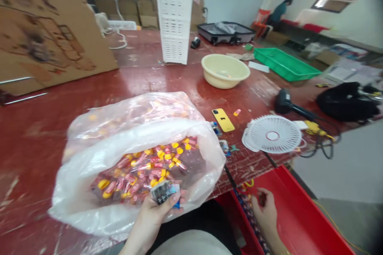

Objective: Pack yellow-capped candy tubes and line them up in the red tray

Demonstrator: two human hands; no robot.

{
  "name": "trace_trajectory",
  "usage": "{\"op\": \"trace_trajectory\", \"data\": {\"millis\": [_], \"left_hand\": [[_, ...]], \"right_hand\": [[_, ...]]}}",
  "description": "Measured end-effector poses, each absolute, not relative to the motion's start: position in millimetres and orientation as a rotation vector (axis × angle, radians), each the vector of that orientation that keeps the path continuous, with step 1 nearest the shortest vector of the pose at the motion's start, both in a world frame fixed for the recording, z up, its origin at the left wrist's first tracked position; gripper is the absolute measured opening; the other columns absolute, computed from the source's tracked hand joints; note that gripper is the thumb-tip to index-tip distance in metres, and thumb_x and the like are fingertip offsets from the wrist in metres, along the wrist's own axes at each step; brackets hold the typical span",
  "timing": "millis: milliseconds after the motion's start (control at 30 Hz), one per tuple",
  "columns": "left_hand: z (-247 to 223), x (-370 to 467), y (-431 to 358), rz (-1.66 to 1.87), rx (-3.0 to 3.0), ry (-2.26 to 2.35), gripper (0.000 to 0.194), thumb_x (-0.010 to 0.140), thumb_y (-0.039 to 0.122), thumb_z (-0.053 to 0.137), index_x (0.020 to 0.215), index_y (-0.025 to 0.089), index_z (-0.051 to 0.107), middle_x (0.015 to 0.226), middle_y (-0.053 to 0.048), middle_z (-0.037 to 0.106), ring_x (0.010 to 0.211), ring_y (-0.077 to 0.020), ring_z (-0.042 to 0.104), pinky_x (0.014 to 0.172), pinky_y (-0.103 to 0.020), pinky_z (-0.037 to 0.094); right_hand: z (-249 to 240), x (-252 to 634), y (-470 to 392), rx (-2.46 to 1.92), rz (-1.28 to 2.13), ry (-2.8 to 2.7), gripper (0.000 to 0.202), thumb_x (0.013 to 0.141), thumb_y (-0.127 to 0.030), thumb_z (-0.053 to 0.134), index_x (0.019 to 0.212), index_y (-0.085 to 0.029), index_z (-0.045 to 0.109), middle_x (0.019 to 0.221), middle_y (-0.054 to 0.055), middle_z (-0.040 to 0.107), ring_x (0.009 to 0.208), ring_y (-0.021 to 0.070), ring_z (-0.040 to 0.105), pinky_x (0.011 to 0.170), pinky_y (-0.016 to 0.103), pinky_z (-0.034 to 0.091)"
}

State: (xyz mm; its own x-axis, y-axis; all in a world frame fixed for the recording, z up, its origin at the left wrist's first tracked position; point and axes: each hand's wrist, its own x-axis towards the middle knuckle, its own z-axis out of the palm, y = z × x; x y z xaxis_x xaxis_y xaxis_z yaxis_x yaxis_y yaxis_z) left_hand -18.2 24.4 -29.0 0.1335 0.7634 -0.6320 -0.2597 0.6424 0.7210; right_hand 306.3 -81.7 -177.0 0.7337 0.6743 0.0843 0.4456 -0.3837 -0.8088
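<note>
At the bench's [30, 135] near edge, the left hand [154, 213] pinches printed packets [164, 192], while the right hand [267, 212], fingers curled, grip unclear, seemingly picks, calling for a clean lift.

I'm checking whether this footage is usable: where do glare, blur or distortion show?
Head view: glare whitens the red tabletop behind the plastic bag; head view: right side looks smeared and stretched, with a dark upper corner; head view: print on the packet in the left hand is too soft to read.

Packet [163, 193] over bottles [158, 172] in a bag [80, 185], phone [223, 121] to its right, fan [271, 135] farther right, basin [222, 82] behind phone
</note>
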Motion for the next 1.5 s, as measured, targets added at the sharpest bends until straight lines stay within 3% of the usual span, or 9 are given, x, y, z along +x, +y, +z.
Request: {"op": "trace_trajectory", "data": {"millis": [133,367,467,600,800,967,1133,1367,1500], "left_hand": [[-26,-28,28,0.845,0.507,1.223,0.040,0.062,0.035,0.080,0.095,0.014,0.071,0.085,-0.010,0.077,0.075,-0.0235,0.070,0.062,-0.030,0.056],[-22,-37,31,0.817,0.563,1.245,0.035,0.061,0.037,0.081,0.085,0.014,0.073,0.079,-0.010,0.077,0.071,-0.0230,0.070,0.064,-0.029,0.053],[-24,-39,32,0.809,0.610,1.240,0.033,0.062,0.040,0.079,0.080,0.013,0.073,0.073,-0.009,0.076,0.069,-0.0218,0.068,0.060,-0.027,0.051],[-26,-35,36,0.744,0.667,1.202,0.034,0.067,0.046,0.073,0.079,0.014,0.072,0.070,-0.008,0.074,0.068,-0.0220,0.066,0.060,-0.028,0.051],[-35,-26,39,0.754,0.748,1.180,0.026,0.059,0.037,0.081,0.061,0.014,0.069,0.056,-0.003,0.069,0.054,-0.0155,0.058,0.052,-0.023,0.045],[-39,-27,39,0.814,0.725,1.224,0.026,0.048,0.027,0.087,0.059,0.015,0.067,0.051,0.001,0.063,0.049,-0.0146,0.055,0.048,-0.024,0.045],[-38,-28,40,0.804,0.694,1.225,0.028,0.042,0.020,0.088,0.054,0.016,0.064,0.048,0.004,0.059,0.046,-0.0138,0.053,0.048,-0.024,0.045],[-30,-21,36,0.802,0.595,1.123,0.029,0.054,0.033,0.085,0.072,0.013,0.073,0.065,-0.007,0.074,0.059,-0.0211,0.066,0.058,-0.030,0.051],[-24,-11,37,0.817,0.358,1.053,0.039,0.061,0.038,0.082,0.088,0.012,0.073,0.074,-0.009,0.075,0.062,-0.0201,0.067,0.056,-0.029,0.053]], "right_hand": [[-104,225,-21,-1.541,0.345,-1.620,0.011,0.081,-0.017,0.055,0.090,-0.023,0.054,0.090,0.006,0.058,0.088,0.0218,0.057,0.077,0.035,0.047],[-76,125,79,-1.651,0.755,-2.049,0.037,0.070,-0.002,0.051,0.104,-0.016,0.052,0.095,0.012,0.062,0.091,0.0284,0.058,0.082,0.045,0.046],[-73,131,77,-1.488,1.084,-1.760,0.046,0.074,-0.008,0.055,0.117,-0.020,0.042,0.087,0.005,0.061,0.080,0.0215,0.061,0.076,0.039,0.051],[-45,144,61,-1.117,1.388,-1.272,0.041,0.083,-0.025,0.059,0.118,-0.027,0.037,0.109,0.005,0.058,0.095,0.0187,0.062,0.086,0.037,0.052],[-14,145,53,-1.045,1.145,-1.319,0.021,0.086,-0.023,0.060,0.103,-0.026,0.049,0.099,0.003,0.058,0.090,0.0177,0.063,0.084,0.035,0.053],[-10,148,59,-1.049,0.924,-1.559,0.021,0.085,-0.018,0.058,0.104,-0.025,0.050,0.106,0.008,0.057,0.098,0.0222,0.059,0.084,0.038,0.051],[-5,147,67,-1.038,0.922,-1.723,0.017,0.085,-0.018,0.058,0.100,-0.024,0.053,0.095,0.006,0.061,0.096,0.0215,0.058,0.091,0.042,0.047],[-21,143,70,-1.094,1.441,-1.367,0.023,0.079,-0.034,0.067,0.091,-0.022,0.051,0.084,0.000,0.058,0.077,0.0149,0.060,0.070,0.029,0.053],[-26,140,54,-0.998,1.598,-1.407,0.035,0.075,-0.035,0.070,0.100,-0.022,0.049,0.097,0.004,0.058,0.083,0.0151,0.059,0.068,0.027,0.053]]}}
